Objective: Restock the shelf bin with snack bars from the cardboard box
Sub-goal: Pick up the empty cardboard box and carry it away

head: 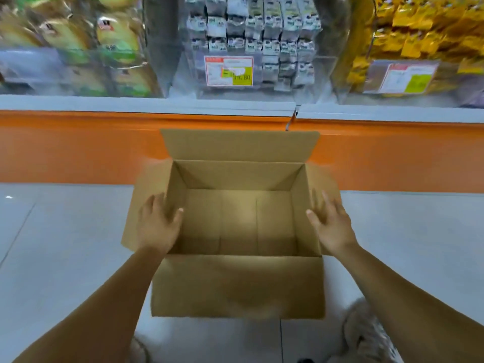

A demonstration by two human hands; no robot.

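– So, nearest to you, your two bare forearms come in from the lower corners. A pale fluffy slipper [366, 334] stands on the grey floor [65, 231], near the right front corner of the cardboard box [235, 284].

– Yes, and the box sits on that floor right before you, with all four flaps folded out. You look straight onto its brown inner bottom.

– Your left hand [157, 226] lies over the left side flap. Its fingers [154, 203] are straight and spread, grasping nothing, and the thumb reaches over the edge above the opening.

– Your right hand [332, 226] mirrors it over the right side flap, fingers [327, 200] also released and spread. Both hands are a little blurred, so I cannot tell if they press on the cardboard or are just above it.

– Behind the box, the far flap stands up against the orange band [78, 148] of the shelf base, under a grey ledge [131, 103].

– Farther up, the clear shelf bin [188, 87] is in the middle. The snack bars [269, 30], in grey-white wrappers, stand in it in packed rows, and a price label [229, 71] sits on its front.

– Green and brown packets [112, 35] fill the bin to its left, and yellow packets [419, 27] fill the one to its right.
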